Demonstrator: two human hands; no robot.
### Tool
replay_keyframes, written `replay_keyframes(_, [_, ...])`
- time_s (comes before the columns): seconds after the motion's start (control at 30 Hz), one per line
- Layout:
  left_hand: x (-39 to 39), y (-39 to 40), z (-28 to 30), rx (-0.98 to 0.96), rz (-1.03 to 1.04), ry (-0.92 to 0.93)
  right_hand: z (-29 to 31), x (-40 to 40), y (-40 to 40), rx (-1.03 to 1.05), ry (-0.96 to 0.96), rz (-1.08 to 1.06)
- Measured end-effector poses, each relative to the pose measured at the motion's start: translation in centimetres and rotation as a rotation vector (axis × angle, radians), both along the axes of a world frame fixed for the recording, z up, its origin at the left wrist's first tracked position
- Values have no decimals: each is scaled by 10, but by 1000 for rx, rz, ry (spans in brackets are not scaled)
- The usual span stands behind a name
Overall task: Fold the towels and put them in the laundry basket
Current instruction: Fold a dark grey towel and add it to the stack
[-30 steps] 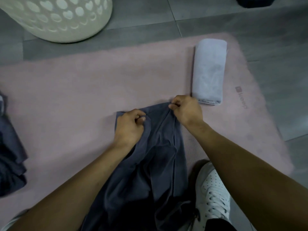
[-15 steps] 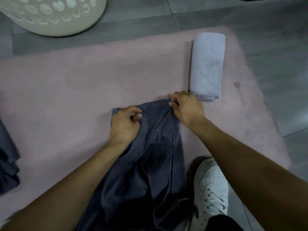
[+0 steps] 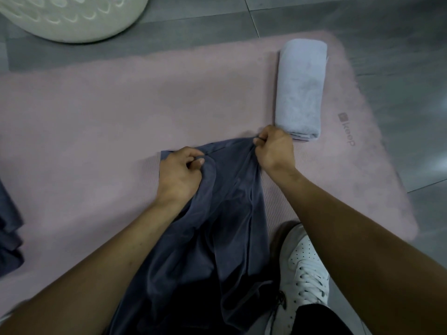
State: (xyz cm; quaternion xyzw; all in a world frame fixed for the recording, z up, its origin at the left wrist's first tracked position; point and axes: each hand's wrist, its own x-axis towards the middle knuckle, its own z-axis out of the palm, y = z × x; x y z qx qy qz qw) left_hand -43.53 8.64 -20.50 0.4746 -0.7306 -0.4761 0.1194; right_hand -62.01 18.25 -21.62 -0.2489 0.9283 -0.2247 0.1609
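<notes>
Both hands pinch the far edge of a dark towel on the pink mat.

The left hand [image 3: 179, 172] and right hand [image 3: 273, 148] curl their fingers round the dark towel [image 3: 217, 226], whose near end runs out of frame. On the pink mat [image 3: 96, 117], a rolled pale towel [image 3: 301, 88] lies beside the right hand. Beyond the mat, the laundry basket [image 3: 72, 18] is cut off and blurred. At its left edge, more dark cloth [image 3: 8, 238] is half-hidden.

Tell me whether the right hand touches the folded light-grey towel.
Cannot tell. In the head view the right hand overlaps the folded light-grey towel's near corner; no gap or contact shows.
</notes>
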Motion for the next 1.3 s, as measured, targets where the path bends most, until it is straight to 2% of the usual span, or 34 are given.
replay_keyframes(0.23, [3,-2,-1,14,0,-8,4,0,-1,-45,-124,-75])
replay_keyframes(0.47, [1,-2,-4,36,9,-23,4,-3,-8,97,-230,-85])
replay_keyframes(0.7, [6,-4,-1,125,68,41,29,-2,1,-135,-273,-68])
replay_keyframes(0.83, [3,0,16,56,-30,104,48,15,-1,-347,-633,-63])
replay_keyframes(0.93, [-7,1,18,51,-161,135,55,27,-1,-385,-819,-5])
replay_keyframes(1.1, [-12,8,13,182,-89,237,53,33,4,-420,-905,12])
replay_keyframes(1.3, [-7,7,19,194,-78,335,61,28,5,-434,-993,99])
